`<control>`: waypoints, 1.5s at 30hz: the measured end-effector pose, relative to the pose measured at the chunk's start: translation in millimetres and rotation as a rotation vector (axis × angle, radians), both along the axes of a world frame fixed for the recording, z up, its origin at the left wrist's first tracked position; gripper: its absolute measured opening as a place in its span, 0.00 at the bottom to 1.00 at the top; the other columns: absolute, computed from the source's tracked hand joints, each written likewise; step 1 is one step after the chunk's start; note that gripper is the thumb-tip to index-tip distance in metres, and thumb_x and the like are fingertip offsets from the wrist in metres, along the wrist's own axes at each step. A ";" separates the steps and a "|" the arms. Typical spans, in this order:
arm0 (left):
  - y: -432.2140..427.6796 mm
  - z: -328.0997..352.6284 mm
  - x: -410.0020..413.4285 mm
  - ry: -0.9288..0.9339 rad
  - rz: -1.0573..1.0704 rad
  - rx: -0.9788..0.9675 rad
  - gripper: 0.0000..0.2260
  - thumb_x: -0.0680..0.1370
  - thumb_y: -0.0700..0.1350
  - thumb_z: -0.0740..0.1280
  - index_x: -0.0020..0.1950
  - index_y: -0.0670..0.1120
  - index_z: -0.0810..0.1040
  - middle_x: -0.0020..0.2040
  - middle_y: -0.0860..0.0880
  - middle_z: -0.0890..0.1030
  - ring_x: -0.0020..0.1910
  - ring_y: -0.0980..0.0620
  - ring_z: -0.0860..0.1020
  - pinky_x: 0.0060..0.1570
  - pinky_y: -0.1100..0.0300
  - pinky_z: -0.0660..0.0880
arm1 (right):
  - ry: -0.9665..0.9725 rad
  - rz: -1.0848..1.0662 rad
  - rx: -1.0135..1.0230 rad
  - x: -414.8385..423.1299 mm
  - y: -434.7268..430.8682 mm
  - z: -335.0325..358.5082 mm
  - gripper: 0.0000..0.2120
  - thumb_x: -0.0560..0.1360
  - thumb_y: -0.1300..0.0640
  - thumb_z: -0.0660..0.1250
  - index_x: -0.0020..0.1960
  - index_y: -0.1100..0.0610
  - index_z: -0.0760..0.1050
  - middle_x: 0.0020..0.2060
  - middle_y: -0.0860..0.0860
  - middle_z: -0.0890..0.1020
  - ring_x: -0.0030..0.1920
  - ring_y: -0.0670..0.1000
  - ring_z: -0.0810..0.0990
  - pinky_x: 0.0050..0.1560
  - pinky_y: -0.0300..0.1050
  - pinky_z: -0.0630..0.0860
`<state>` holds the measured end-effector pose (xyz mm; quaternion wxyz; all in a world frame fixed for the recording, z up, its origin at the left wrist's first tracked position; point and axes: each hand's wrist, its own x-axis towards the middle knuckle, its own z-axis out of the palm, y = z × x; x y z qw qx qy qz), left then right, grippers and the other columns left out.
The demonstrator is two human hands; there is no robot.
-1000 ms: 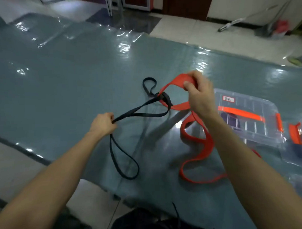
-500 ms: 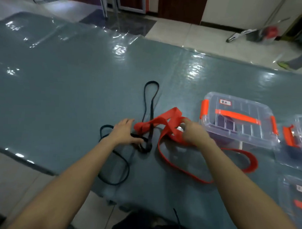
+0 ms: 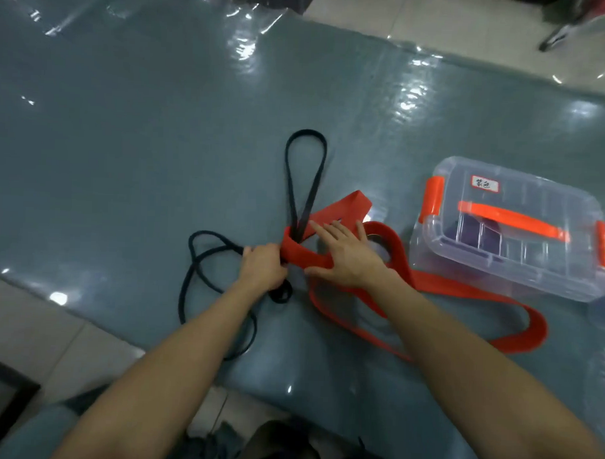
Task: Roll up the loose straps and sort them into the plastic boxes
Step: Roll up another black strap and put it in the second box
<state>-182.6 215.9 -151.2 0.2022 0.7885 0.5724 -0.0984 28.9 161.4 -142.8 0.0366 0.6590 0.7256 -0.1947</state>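
A wide red strap point(image 3: 463, 300) and a thin black strap point(image 3: 306, 181) lie tangled on the grey-blue table cover point(image 3: 143, 138). The black strap passes through a red loop at the middle. My left hand point(image 3: 262, 271) is closed around the black strap right at that crossing. My right hand point(image 3: 344, 255) lies flat with fingers spread, pressing on the red strap just to the right. A clear plastic box point(image 3: 510, 229) with orange latches, an orange handle and a white label stands shut at the right, something dark inside it.
The table's near edge runs diagonally at lower left, with tiled floor point(image 3: 40, 330) beyond it. A dark frame point(image 3: 0, 400) sits at the bottom left corner. Shiny plastic film covers the table. Floor and a metal leg point(image 3: 561, 32) show at the top right.
Both hands came down from holding the straps in the air to the table. The right hand went from gripping the red strap to lying flat on it. The camera moved closer.
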 end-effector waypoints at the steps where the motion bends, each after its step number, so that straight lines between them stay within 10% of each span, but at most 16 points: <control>1: 3.8 8.0 -12.5 -0.048 -0.035 -0.049 0.14 0.81 0.47 0.70 0.65 0.45 0.83 0.62 0.41 0.86 0.64 0.39 0.82 0.67 0.49 0.74 | -0.034 0.000 -0.012 -0.1 3.4 -7.3 0.43 0.80 0.31 0.62 0.87 0.50 0.53 0.81 0.56 0.67 0.84 0.57 0.59 0.83 0.71 0.43; 5: 23.9 43.4 -75.6 -0.175 -0.070 -0.189 0.09 0.82 0.42 0.72 0.62 0.48 0.87 0.52 0.46 0.90 0.54 0.44 0.87 0.57 0.51 0.81 | -0.051 -0.064 0.207 1.2 22.2 -9.7 0.18 0.84 0.43 0.63 0.63 0.56 0.79 0.59 0.56 0.85 0.66 0.60 0.79 0.81 0.65 0.55; 9: 46.3 60.0 -140.1 -0.155 0.150 -0.089 0.07 0.85 0.42 0.68 0.54 0.53 0.84 0.46 0.49 0.88 0.48 0.43 0.86 0.49 0.51 0.80 | 0.087 -0.432 0.328 13.3 53.2 18.8 0.17 0.85 0.47 0.63 0.55 0.63 0.78 0.48 0.67 0.85 0.51 0.70 0.82 0.53 0.62 0.75; 15: 53.4 46.4 -154.0 0.274 0.236 0.041 0.19 0.82 0.48 0.69 0.72 0.46 0.79 0.67 0.39 0.81 0.68 0.36 0.78 0.70 0.46 0.73 | 0.040 -0.680 0.076 27.9 57.5 20.1 0.18 0.83 0.61 0.61 0.71 0.67 0.68 0.62 0.69 0.81 0.64 0.71 0.80 0.63 0.61 0.77; 19: 35.7 23.2 -100.7 0.059 -0.019 0.069 0.37 0.77 0.56 0.73 0.82 0.44 0.67 0.78 0.40 0.71 0.79 0.39 0.68 0.80 0.47 0.60 | -0.164 -0.439 0.055 10.5 28.9 -4.9 0.40 0.82 0.53 0.67 0.86 0.57 0.48 0.68 0.66 0.73 0.60 0.67 0.81 0.55 0.57 0.80; 25: 35.5 -14.5 -32.0 0.115 -0.087 0.142 0.36 0.81 0.65 0.70 0.77 0.40 0.67 0.67 0.39 0.82 0.66 0.37 0.80 0.69 0.45 0.71 | -0.534 -0.246 0.060 0.8 22.4 -20.3 0.36 0.83 0.38 0.60 0.82 0.60 0.62 0.80 0.65 0.62 0.80 0.68 0.60 0.77 0.71 0.60; 31: 27.4 -15.5 -60.2 0.101 -0.255 0.084 0.15 0.88 0.56 0.63 0.60 0.46 0.80 0.59 0.43 0.85 0.59 0.38 0.83 0.58 0.48 0.74 | -0.217 -0.174 0.030 5.4 44.9 -37.9 0.52 0.80 0.25 0.55 0.87 0.61 0.43 0.85 0.60 0.55 0.86 0.60 0.50 0.80 0.74 0.37; 37: 19.6 14.2 -113.9 -0.099 -0.263 0.244 0.16 0.89 0.52 0.60 0.76 0.54 0.75 0.45 0.42 0.87 0.43 0.38 0.83 0.45 0.51 0.69 | -0.093 -0.203 0.064 -0.7 64.1 -28.5 0.28 0.83 0.36 0.64 0.65 0.61 0.78 0.62 0.61 0.81 0.63 0.64 0.79 0.69 0.62 0.73; 45: 46.7 46.7 -168.5 0.097 0.087 0.019 0.10 0.85 0.46 0.63 0.59 0.45 0.81 0.57 0.37 0.85 0.57 0.34 0.82 0.57 0.42 0.80 | 0.282 -0.371 0.161 7.9 76.0 42.4 0.20 0.81 0.38 0.69 0.50 0.56 0.80 0.37 0.54 0.87 0.46 0.61 0.86 0.46 0.55 0.80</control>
